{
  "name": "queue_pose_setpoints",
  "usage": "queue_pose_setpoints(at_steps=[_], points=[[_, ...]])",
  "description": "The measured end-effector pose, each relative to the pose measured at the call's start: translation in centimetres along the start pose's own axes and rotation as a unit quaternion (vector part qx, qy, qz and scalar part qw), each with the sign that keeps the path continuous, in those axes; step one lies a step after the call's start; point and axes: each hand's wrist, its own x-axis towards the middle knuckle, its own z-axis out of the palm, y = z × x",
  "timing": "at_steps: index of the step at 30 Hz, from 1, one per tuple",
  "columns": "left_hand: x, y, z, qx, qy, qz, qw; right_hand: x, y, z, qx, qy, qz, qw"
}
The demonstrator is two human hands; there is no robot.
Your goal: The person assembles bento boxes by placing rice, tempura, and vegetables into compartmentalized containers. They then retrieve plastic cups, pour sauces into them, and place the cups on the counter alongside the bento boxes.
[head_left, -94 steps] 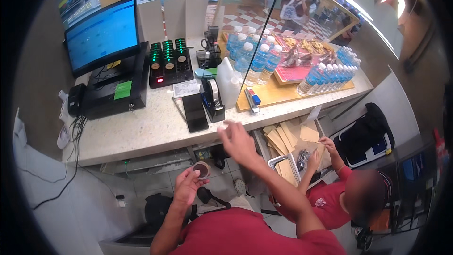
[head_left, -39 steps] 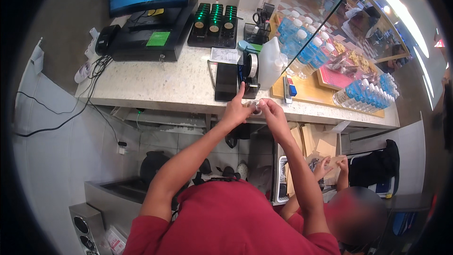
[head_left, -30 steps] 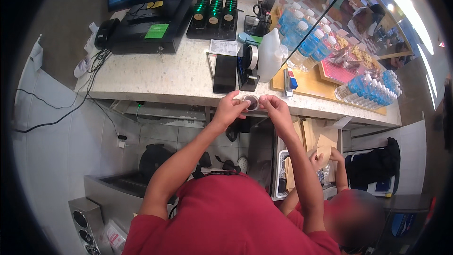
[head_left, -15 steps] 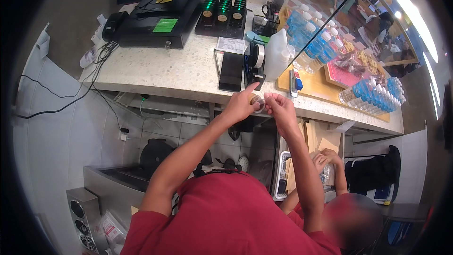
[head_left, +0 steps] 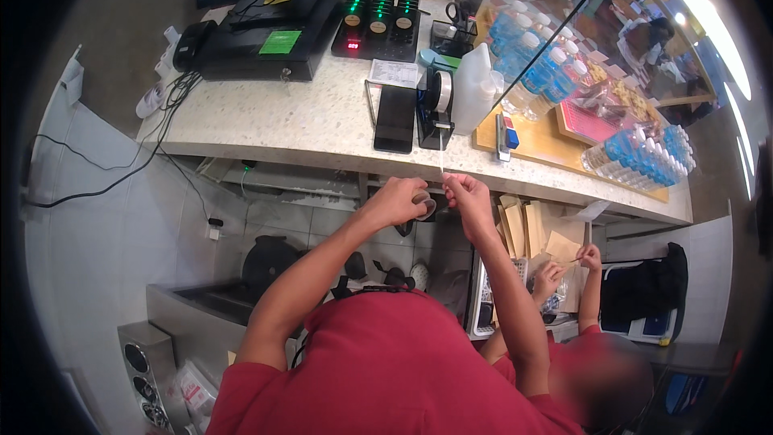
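Note:
My left hand is closed around a small round clear cup in front of the counter's edge. My right hand pinches the end of a thin strip of tape. The strip runs up to a black tape dispenser near the counter's front edge, which carries a large white-rimmed roll of tape. What the cup holds is too small to make out.
A dark phone or tablet lies left of the dispenser. A translucent jug, water bottles and a stapler-like tool stand to the right. A co-worker's hands handle brown paper bags at lower right.
Both hands have drawn back from the dispenser toward me. The right hand has pulled out a tape strip; the left has moved down and left with the cup, away from the right hand.

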Motion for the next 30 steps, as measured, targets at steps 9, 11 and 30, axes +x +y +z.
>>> queue_pose_setpoints(at_steps=[9, 11, 30], points=[[0.1, 1.7, -2.0, 0.11, 0.101, 0.08, 0.986, 1.7, 1.4, 0.7, -0.071, 0.082, -0.001, 0.994], [0.1, 2.6, -2.4, 0.162, 0.12, 0.102, 0.974, 2.4, 2.1, 1.0, -0.071, 0.097, -0.017, 0.993], [1.4, 2.8, -4.1, 0.197, 0.163, 0.035, 0.966, 3.4, 3.9, -4.1, -0.182, 0.199, -0.114, 0.956]])
